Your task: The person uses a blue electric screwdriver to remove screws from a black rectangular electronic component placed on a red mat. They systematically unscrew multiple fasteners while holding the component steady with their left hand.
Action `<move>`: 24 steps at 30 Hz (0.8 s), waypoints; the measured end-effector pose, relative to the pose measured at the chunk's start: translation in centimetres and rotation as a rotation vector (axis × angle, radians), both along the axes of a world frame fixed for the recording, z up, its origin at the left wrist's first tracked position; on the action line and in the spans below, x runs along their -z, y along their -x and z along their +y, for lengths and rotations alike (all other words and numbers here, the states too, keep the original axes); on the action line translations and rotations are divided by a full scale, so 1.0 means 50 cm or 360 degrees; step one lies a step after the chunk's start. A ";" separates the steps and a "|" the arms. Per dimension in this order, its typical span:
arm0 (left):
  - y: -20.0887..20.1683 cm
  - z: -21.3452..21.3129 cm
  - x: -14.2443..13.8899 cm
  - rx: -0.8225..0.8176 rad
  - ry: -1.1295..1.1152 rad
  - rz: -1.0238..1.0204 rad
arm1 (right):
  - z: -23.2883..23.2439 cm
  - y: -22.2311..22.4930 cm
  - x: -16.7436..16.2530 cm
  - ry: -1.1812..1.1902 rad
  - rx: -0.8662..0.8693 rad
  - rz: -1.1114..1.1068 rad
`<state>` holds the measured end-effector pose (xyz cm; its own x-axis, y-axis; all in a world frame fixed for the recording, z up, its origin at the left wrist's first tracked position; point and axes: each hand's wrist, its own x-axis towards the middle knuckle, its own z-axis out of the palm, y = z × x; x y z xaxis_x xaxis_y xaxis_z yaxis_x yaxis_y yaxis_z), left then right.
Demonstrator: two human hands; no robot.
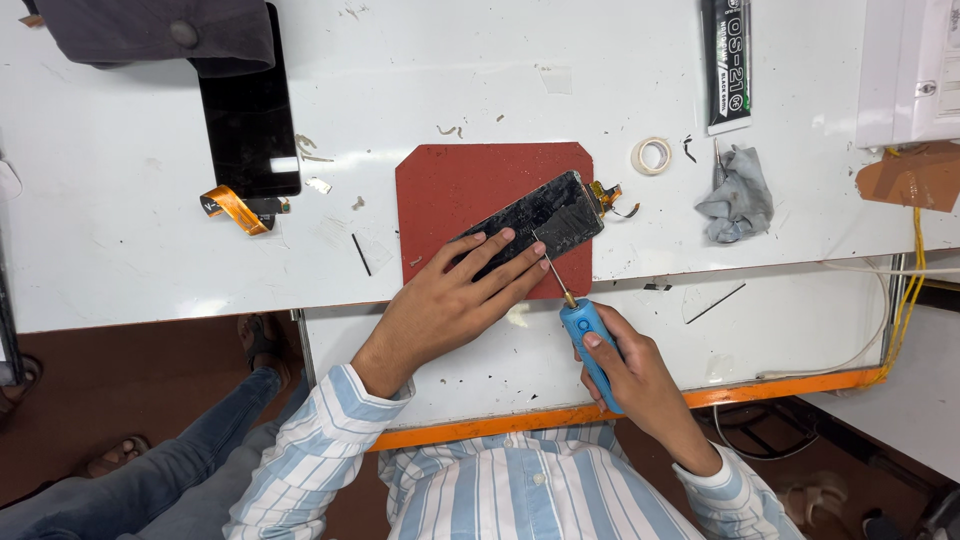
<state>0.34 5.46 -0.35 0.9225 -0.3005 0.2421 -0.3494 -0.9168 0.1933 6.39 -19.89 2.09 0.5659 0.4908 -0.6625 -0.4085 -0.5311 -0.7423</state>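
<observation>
White scuffed table (130, 230), red mat (440, 190) at centre; left hand (450, 300) spread flat on cracked phone screen (545, 215), right hand (640, 375) grip closed around blue tool (590, 345); brown floor (150, 360) lower left.

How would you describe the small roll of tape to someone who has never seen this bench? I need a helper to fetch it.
Start at the red mat in the middle of the white table. Just off the mat's upper right corner lies the roll of tape, flat on the table, left of a crumpled grey cloth. It is the only small pale ring there, with an open hole in its middle.
</observation>
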 end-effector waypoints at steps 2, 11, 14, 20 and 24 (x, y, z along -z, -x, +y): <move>0.002 0.002 0.002 0.0010 0.0005 0.0014 | -0.002 -0.001 0.001 0.0016 -0.0003 0.0005; 0.003 0.000 0.005 -0.0003 0.0017 0.0027 | -0.011 -0.010 -0.003 0.0064 -0.0046 -0.0004; 0.003 -0.001 0.001 -0.0007 0.0030 0.0056 | -0.010 -0.009 -0.005 0.0060 -0.0044 0.0005; 0.004 -0.007 -0.005 -0.0022 0.0036 0.0150 | -0.010 0.004 -0.001 -0.0010 0.0022 0.0006; 0.005 -0.009 -0.003 -0.0033 0.0059 0.0183 | -0.013 0.011 0.012 -0.0043 0.0038 -0.0027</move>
